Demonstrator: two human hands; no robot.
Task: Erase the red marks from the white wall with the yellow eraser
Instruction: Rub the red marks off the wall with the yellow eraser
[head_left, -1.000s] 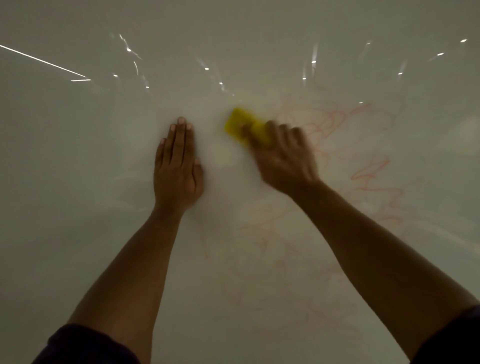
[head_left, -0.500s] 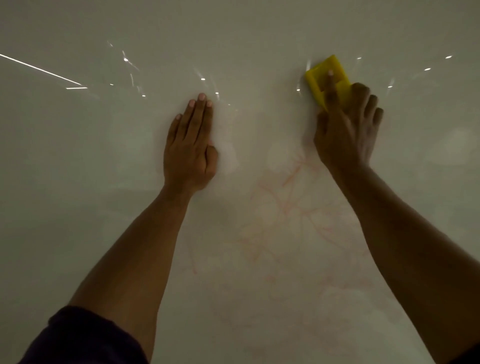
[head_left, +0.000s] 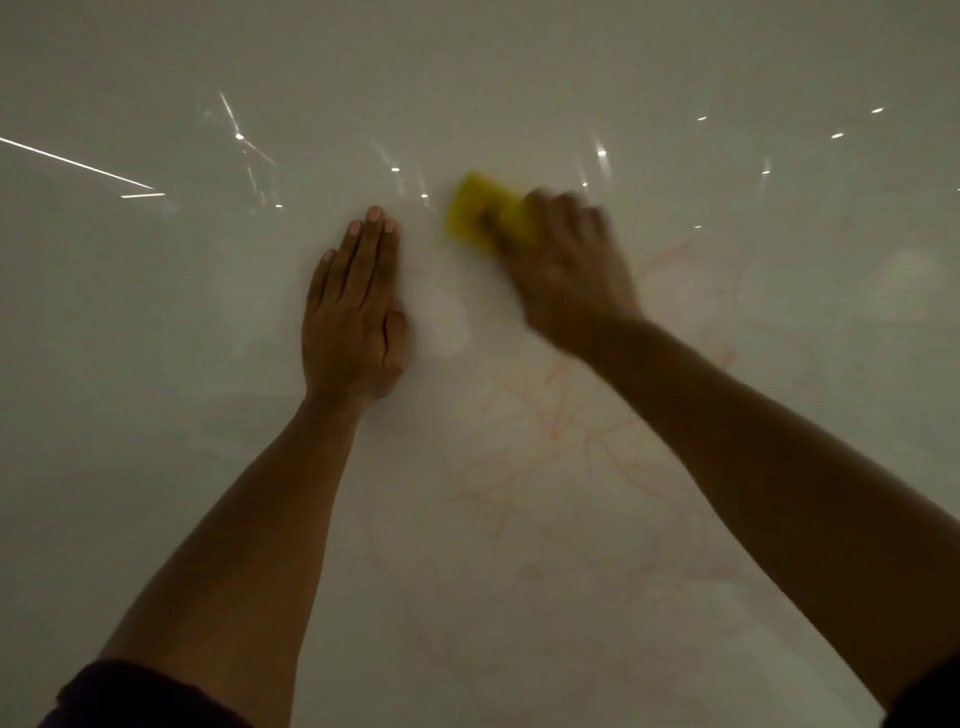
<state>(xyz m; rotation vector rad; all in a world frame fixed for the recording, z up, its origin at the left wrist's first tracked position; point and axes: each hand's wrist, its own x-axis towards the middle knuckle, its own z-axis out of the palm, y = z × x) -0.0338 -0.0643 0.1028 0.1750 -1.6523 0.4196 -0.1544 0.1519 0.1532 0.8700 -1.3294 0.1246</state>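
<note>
While the right hand (head_left: 566, 270) grips the yellow eraser (head_left: 485, 215) upper centre, the left hand (head_left: 353, 312) lies open, flat on the white wall (head_left: 156, 364). Risk: faint red marks (head_left: 561, 431) lower centre get missed; the blurred hand suggests fast strokes.

Left hand (head_left: 353, 317): flat, fingers together, arm outstretched.
Right hand (head_left: 569, 270): blurred, fingers curled in a grip, arm outstretched.

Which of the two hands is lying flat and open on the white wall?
The left hand: palm flat on the glossy white wall, fingers straight together, holding nothing. The right hand grips the yellow rectangular eraser.
</note>
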